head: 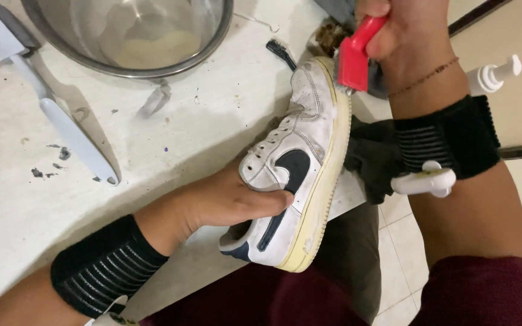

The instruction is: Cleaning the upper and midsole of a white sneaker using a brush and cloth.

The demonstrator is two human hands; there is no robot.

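Over desk (pixel 170 127) front edge: left hand (pixel 225 202) closed on white sneaker (pixel 297 163), fingers inside collar, sole tilted outward past edge. Right hand (pixel 403 30) closed on red brush (pixel 357 54), bristles touching toe sole rim. Steel bowl (pixel 212 48) and white spatula (pixel 61 121) well apart; bare desk between.

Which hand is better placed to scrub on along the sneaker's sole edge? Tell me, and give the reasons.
Right. The right hand already grips the red brush, whose bristles meet the yellowed sole edge near the toe of the white sneaker. The left hand is inside the shoe's opening, holding it tilted off the table.
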